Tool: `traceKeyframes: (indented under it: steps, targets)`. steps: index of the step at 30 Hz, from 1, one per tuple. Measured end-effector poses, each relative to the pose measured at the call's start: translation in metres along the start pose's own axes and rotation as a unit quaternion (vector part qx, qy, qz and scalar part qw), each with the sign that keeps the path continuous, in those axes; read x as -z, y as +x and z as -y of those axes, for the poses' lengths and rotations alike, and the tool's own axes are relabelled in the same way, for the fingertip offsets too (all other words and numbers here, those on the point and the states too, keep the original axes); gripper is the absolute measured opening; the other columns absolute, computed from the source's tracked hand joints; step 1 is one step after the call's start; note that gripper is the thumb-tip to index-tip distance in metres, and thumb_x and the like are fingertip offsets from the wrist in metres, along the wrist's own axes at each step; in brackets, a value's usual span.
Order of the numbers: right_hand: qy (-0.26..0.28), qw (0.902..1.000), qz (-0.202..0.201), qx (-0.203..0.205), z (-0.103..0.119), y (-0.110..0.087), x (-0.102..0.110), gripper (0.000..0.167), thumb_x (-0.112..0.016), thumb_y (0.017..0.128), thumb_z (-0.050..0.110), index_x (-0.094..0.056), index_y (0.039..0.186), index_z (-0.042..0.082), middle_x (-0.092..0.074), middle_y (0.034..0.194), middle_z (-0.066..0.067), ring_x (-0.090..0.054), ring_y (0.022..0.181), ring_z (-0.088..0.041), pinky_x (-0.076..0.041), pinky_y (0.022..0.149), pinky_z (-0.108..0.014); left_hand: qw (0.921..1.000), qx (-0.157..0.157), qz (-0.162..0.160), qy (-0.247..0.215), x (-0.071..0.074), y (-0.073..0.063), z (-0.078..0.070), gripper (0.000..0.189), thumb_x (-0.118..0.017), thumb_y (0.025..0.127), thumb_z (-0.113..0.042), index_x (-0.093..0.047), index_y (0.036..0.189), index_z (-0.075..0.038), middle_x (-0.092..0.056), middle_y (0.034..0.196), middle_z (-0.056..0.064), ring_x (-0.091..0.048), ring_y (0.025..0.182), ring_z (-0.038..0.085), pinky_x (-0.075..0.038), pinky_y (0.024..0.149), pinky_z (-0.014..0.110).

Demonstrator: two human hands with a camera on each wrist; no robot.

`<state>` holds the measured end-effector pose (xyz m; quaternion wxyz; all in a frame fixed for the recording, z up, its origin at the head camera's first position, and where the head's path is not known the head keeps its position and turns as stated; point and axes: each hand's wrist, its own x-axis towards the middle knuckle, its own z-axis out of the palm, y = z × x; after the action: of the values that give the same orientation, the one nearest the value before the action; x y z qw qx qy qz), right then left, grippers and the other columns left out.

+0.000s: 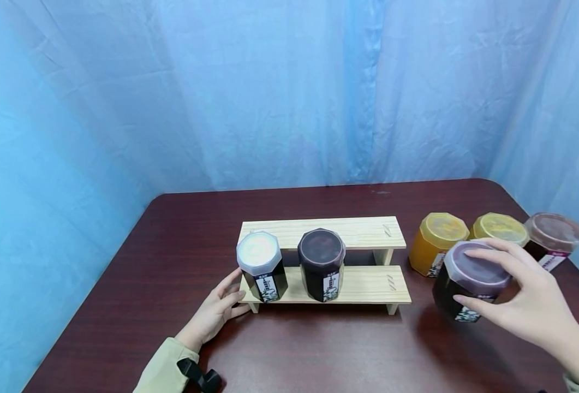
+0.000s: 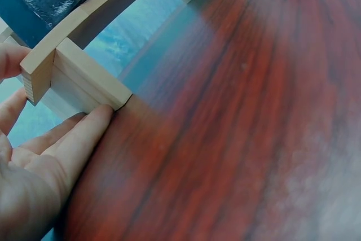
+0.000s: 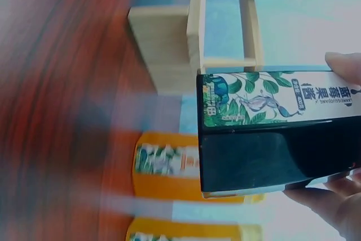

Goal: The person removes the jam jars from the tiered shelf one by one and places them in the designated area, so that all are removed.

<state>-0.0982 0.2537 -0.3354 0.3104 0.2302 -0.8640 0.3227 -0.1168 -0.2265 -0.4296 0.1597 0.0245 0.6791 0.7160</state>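
Beyond my right grip (image 1: 532, 295) stand two yellow jars (image 1: 434, 248) and one dark jar (image 1: 547, 248); two more dark jars (image 1: 321, 267) occupy the lower step (image 1: 368, 286) of the wooden stand (image 1: 368, 232). My right grip curls round a lidded, dark-filled jar (image 1: 471, 278) above the table (image 1: 318, 349), right of the stand. My left grip (image 1: 215, 314), loosely extended, touches the stand's left end.

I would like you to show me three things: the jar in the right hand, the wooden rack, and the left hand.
Held jar (image 3: 268, 148): right wrist view, on its dark side panel.
Wooden rack (image 1: 368, 284): head view, on bare wood of the lower shelf.
Left hand (image 1: 214, 310): head view, on the middle of the hand.
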Motion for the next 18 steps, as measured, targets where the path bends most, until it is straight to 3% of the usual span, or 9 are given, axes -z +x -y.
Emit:
traceKeyframes:
  steps: [3,7,9,11,14,18]
  targets:
    - [-0.008,1.0,0.003,-0.004,-0.009,-0.006,0.009,0.082,-0.09,0.026,-0.007,-0.067,0.104,0.003,-0.048,0.123,0.021,-0.042,0.109,0.01,-0.033,0.077,0.003,1.0,-0.001,0.002,-0.002,0.0,0.0,0.0,0.071,-0.049,0.095,-0.013,-0.007,0.152,-0.007,-0.009,0.153,0.029,-0.053,0.113,0.017,-0.041,0.101,0.052]
    - [-0.018,0.9998,0.002,-0.012,-0.018,-0.013,0.021,0.085,-0.09,0.023,-0.005,-0.067,0.105,0.0,-0.043,0.124,0.027,-0.039,0.111,0.012,-0.039,0.064,0.0,1.0,-0.002,0.007,-0.005,0.001,0.0,-0.001,0.072,-0.049,0.095,-0.013,-0.007,0.152,-0.008,-0.01,0.153,0.03,-0.054,0.11,0.014,-0.041,0.101,0.051]
    - [-0.018,0.9998,-0.003,-0.009,-0.024,-0.016,0.027,0.08,-0.096,0.03,0.013,-0.066,0.104,-0.002,-0.043,0.124,0.028,-0.039,0.112,0.011,-0.039,0.065,0.0,1.0,-0.001,0.006,-0.005,0.0,0.0,0.0,0.072,-0.049,0.095,-0.013,-0.007,0.152,-0.008,-0.01,0.153,0.03,-0.054,0.111,0.015,-0.041,0.101,0.052]
    - [-0.002,0.9999,-0.016,0.003,-0.031,-0.018,0.031,0.079,-0.095,0.043,0.037,-0.066,0.102,-0.005,-0.045,0.124,0.026,-0.04,0.113,0.009,-0.039,0.073,-0.001,1.0,0.001,0.002,-0.005,0.0,0.0,-0.001,0.072,-0.05,0.095,-0.013,-0.007,0.152,-0.008,-0.01,0.153,0.03,-0.053,0.112,0.017,-0.041,0.101,0.052]
    - [0.003,0.9994,-0.032,0.009,-0.043,-0.022,0.037,0.093,-0.072,0.056,0.071,-0.065,0.103,-0.008,-0.045,0.125,0.026,-0.039,0.115,0.009,-0.028,0.083,0.002,1.0,0.003,-0.003,-0.006,-0.001,-0.001,-0.001,0.072,-0.05,0.094,-0.013,-0.007,0.152,-0.008,-0.01,0.153,0.031,-0.053,0.112,0.018,-0.041,0.101,0.052]
    - [-0.031,0.9986,-0.043,0.005,-0.058,-0.029,0.043,0.098,-0.06,0.063,0.078,-0.063,0.106,-0.01,-0.041,0.128,0.029,-0.034,0.12,0.01,-0.024,0.086,0.001,1.0,0.003,-0.006,-0.006,-0.001,-0.001,-0.001,0.071,-0.049,0.094,-0.013,-0.008,0.152,-0.008,-0.01,0.153,0.03,-0.053,0.112,0.02,-0.041,0.101,0.052]
